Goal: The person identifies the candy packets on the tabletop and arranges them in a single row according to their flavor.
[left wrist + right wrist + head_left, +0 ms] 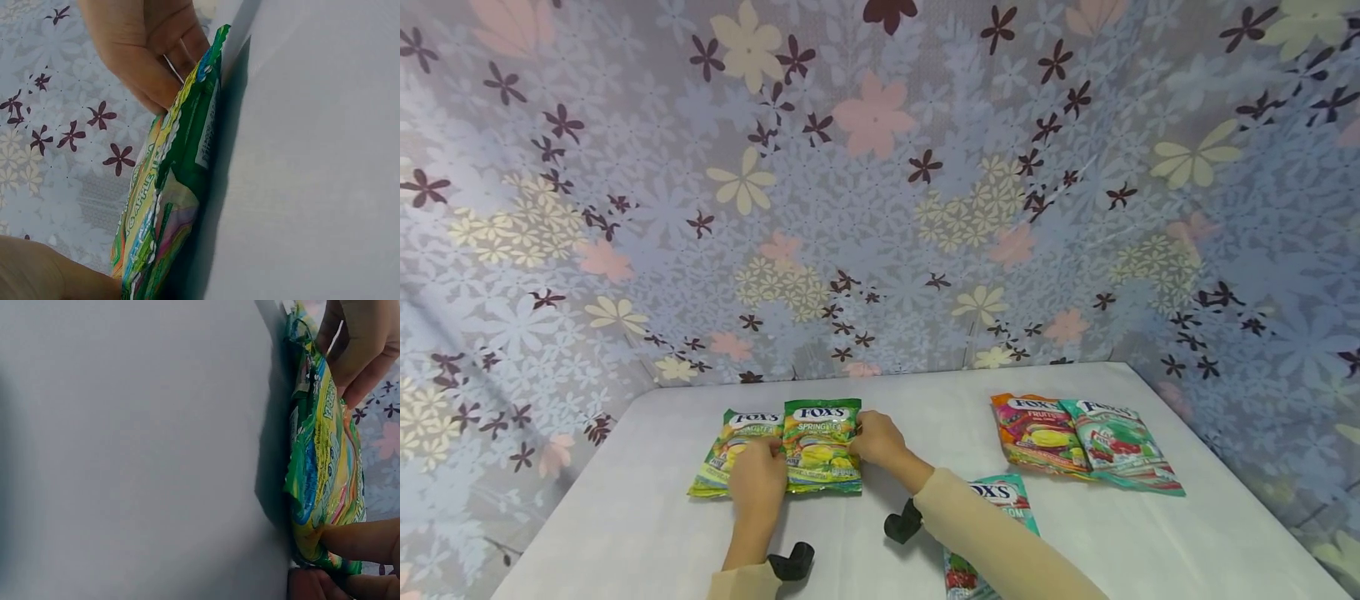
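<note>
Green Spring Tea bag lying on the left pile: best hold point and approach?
Take the Spring Tea bag by its two side seams, coming from above. It lies flat on the table, overlapping a second green bag, so only its thin crimped edges offer purchase. The left hand and right hand already hold opposite edges.

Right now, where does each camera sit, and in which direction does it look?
Head: worn high, facing forward and down at the white table; both hands and beige sleeves show.
Left wrist: beside the left hand, along the green Fox's candy bag.
Right wrist: beside the right hand, along the same bag.
Shared: all views show this bag.
</note>
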### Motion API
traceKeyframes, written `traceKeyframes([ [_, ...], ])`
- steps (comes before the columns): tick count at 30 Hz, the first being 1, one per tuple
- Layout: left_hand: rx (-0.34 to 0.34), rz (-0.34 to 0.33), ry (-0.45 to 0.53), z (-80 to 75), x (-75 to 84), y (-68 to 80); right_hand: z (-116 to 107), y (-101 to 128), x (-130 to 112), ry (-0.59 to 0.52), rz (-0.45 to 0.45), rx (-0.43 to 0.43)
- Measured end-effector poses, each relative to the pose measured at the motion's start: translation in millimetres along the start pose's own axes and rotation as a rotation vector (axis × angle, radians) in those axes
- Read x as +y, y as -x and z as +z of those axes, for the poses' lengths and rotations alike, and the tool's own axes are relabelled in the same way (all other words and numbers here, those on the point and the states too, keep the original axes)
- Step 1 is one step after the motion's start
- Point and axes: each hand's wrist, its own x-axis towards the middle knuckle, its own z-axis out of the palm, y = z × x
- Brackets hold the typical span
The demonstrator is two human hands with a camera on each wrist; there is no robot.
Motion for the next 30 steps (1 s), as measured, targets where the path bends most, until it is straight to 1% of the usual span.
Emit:
traceKeyframes([
  [3,-0.01,-0.013,-0.002,-0.7,0.8,-0.2,0,1,0,-0.006,-0.001,0.001],
  [8,-0.031,-0.021,0.009,-2.5,0.2,-0.7,0,2,0,-0.078,0.007,0.02],
  [10,-0.039,-0.023,0.017,-3.5,0.1,-1.0,0,2,0,-0.09,-0.002,0.032],
  [14,-0.049,-0.027,0.018,-4.6,0.1,-1.6,1,1,0,-0.074,-0.029,0.038],
  [17,-0.047,-0.034,0.021,-4.7,1.2,-2.0,0,2,0,-0.079,-0.03,0.032],
  [21,-0.035,-0.044,0.029,-5.9,4.4,-2.1,-4,4,0,-0.131,-0.011,0.006],
  [24,-0.013,-0.034,0.038,-7.1,7.4,-2.3,-9,7,-1,-0.171,-0.006,-0.02],
  [28,0.015,0.022,0.071,-10.8,16.4,-0.2,-17,13,-1,-0.186,-0.022,-0.047],
  [30,0.0,0.047,0.107,-14.4,23.4,2.0,-21,18,-1,-0.187,-0.032,-0.061],
])
